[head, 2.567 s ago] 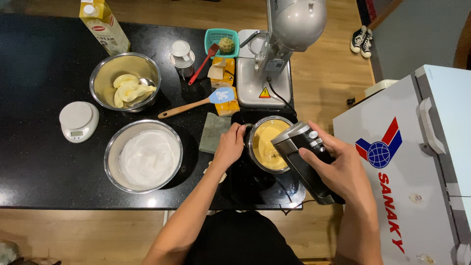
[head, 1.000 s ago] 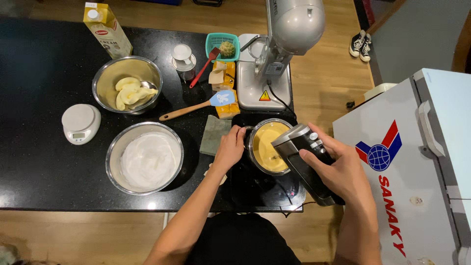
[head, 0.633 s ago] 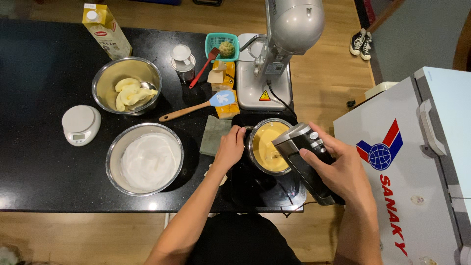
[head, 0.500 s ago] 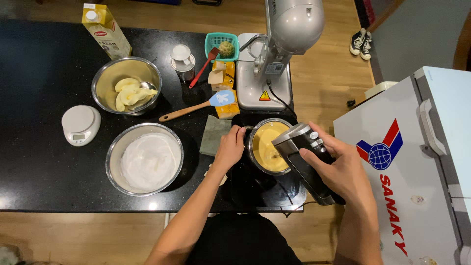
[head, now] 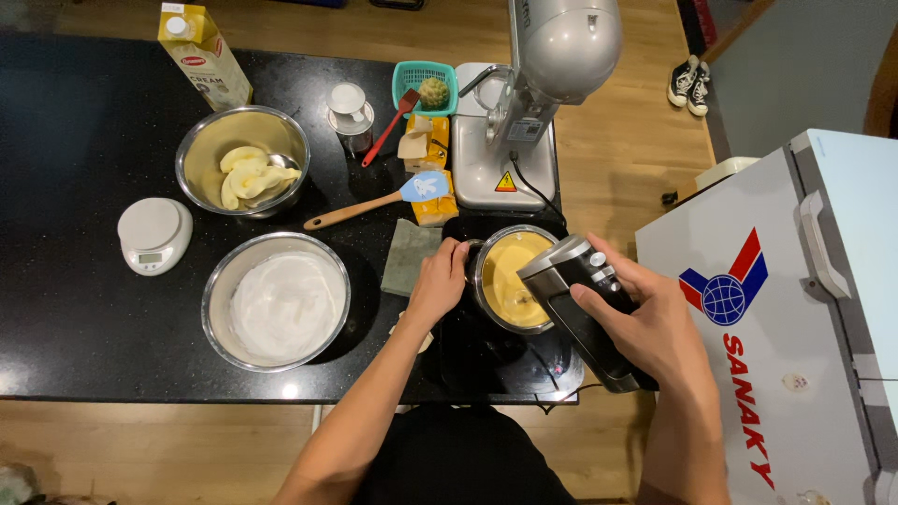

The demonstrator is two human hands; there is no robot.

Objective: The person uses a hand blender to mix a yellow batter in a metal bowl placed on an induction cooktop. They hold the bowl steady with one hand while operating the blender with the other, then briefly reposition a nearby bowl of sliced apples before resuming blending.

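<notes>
1. The right hand (head: 655, 327) is wrapped tight around the handle of a black and silver hand mixer (head: 585, 304), thumb lying near its buttons.
2. The mixer's long body slants from the person's right and near side up toward the left, its front end over a small metal pot (head: 510, 276) of yellow batter; the beaters are hidden.
3. The left hand (head: 435, 285) is closed on the pot's left rim, so the pot sits between the two hands, touching the left one.
4. The pot stands on a black cooktop (head: 496, 360) at the near right end of the dark counter (head: 75, 318).
5. Just left lie a green cloth (head: 407, 254) and a steel bowl of white cream (head: 278, 301).
6. Further back are a bowl of pale yellow pieces (head: 245, 159), a kitchen scale (head: 152, 234), a blue spatula (head: 374, 201) and a stand mixer (head: 533, 103).
</notes>
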